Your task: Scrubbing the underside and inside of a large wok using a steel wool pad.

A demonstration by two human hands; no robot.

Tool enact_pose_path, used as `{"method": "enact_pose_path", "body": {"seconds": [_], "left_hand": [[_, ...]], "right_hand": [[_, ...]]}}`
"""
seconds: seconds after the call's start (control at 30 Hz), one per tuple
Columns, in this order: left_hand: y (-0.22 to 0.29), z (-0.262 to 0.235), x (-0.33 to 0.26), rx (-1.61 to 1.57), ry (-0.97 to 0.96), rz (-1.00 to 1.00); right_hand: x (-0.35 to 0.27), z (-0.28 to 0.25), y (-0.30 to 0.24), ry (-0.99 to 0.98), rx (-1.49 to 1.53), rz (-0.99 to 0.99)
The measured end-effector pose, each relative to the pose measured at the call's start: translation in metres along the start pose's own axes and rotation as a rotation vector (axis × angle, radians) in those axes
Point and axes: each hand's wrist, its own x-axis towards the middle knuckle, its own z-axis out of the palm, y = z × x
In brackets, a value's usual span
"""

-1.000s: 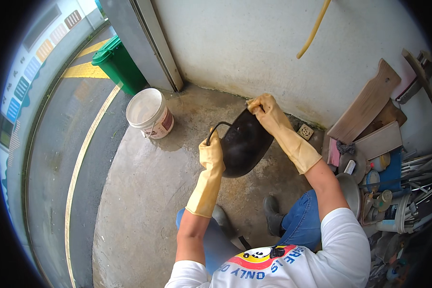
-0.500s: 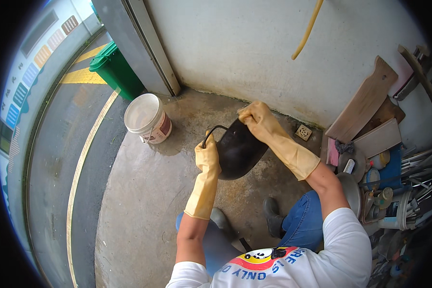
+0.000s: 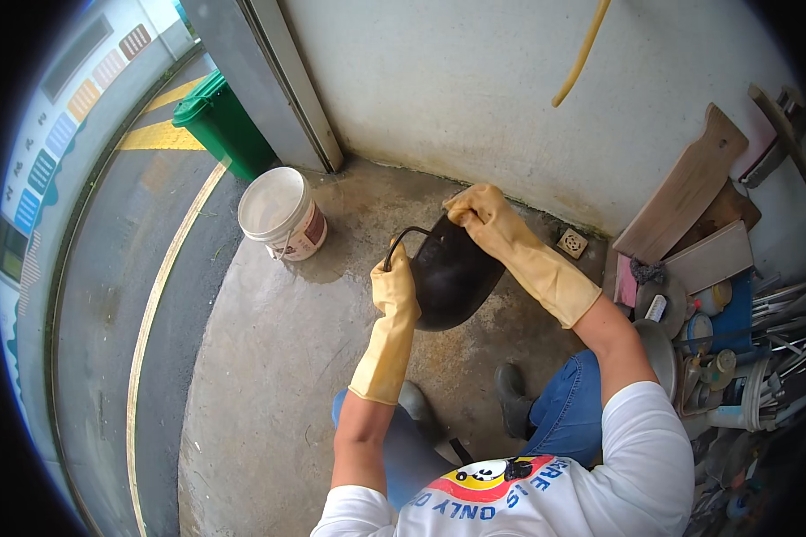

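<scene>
Both of my hands wear long pale-yellow rubber gloves and hold a black wok (image 3: 457, 277) off the floor, tilted, with its dark rounded outside facing me. My left hand (image 3: 394, 285) is closed round the thin black loop handle (image 3: 409, 234) at the wok's left side. At the upper rim, my right hand (image 3: 477, 210) is closed with its fingers bent over the edge. Whether a small cloth or pad sits under those fingers, I cannot tell. The inside of the wok is hidden from view.
A white bucket (image 3: 273, 201) stands on wet concrete at the left, near a green wheeled bin (image 3: 228, 125). A yellow hose (image 3: 582, 54) hangs down the wall. Wooden boards (image 3: 681, 188), a floor drain (image 3: 571, 242) and cluttered pots and utensils lie at the right.
Almost nothing differs: the whole view has shifted slightly, and both hands keep their hold on the tilted wok.
</scene>
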Motion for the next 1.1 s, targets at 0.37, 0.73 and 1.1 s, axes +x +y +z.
{"method": "enact_pose_path", "body": {"seconds": [0.37,0.73,1.1], "left_hand": [[0.017,-0.016,-0.007,0.089,0.028,-0.249],[0.012,-0.024,0.010,0.045,0.069,-0.135],[-0.008,-0.024,0.023,0.027,-0.015,0.008]], "right_hand": [[-0.011,0.043,-0.031,-0.075,0.015,0.169],[-0.040,-0.033,0.046,0.289,0.189,0.664],[-0.044,-0.006,0.048,0.355,0.046,0.361]]}}
